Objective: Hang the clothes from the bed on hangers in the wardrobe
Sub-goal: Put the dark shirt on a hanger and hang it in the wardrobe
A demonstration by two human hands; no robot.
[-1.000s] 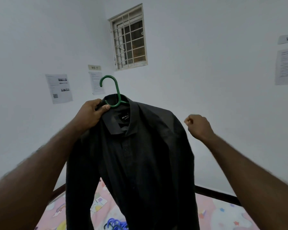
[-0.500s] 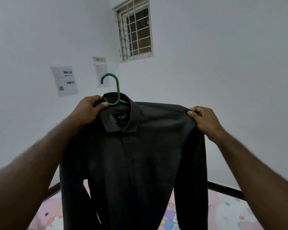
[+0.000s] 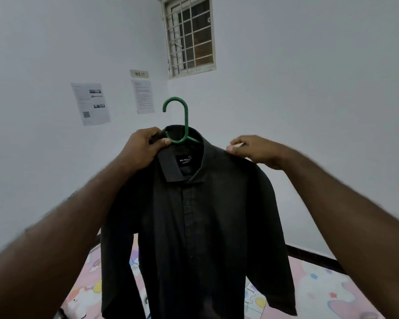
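Observation:
A black button-up shirt (image 3: 194, 226) hangs on a green plastic hanger (image 3: 182, 120), held up in front of me above the bed. My left hand (image 3: 143, 148) grips the hanger's left shoulder bar together with the shirt collar, thumb near the hook's base. My right hand (image 3: 256, 150) is at the shirt's right shoulder, close to the collar, and its curled fingertips pinch the fabric there; the hand is slightly blurred. The hanger's arms are hidden inside the shirt. The wardrobe is out of view.
The bed (image 3: 332, 293) with a pink cartoon-print sheet lies below, a dark frame along its far edge. White walls meet in a corner ahead, with a barred window (image 3: 189, 38) high up and paper notices (image 3: 90, 103) on the left wall.
My right hand slid inward along the shirt's right shoulder toward the collar after taking hold of that shoulder. The shirt now hangs straighter on the hanger; my view tilted slightly.

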